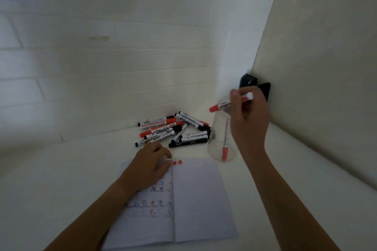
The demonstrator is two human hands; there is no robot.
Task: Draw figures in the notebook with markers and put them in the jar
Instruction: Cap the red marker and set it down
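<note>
My right hand [250, 116] holds a red-capped marker [231, 102] above the mouth of the clear jar [221, 140]. The grip is closed around the marker barrel, fingers curled over it, with the red cap pointing left and the white end pointing right. The marker lies tilted, nearly level, over the jar rim. Whether it touches the rim cannot be determined.

The jar stands upright on the white surface [61, 179], just beyond the upper right corner of the open notebook [195, 199]. One red marker [225, 144] stands inside the jar, cap down.

My left hand [152, 163] rests on the left page near the top, by the centre fold, fingers loosely bent, gripping nothing. Red figures [177, 162] are drawn at the top of the right page, just beside the left fingertips. Rows of black and red figures cover the left page.

A pile of markers [173, 130], red-capped and black-capped, lies on the surface beyond the notebook, left of the jar.

A black object [255, 85] sits in the corner behind the right hand.
</note>
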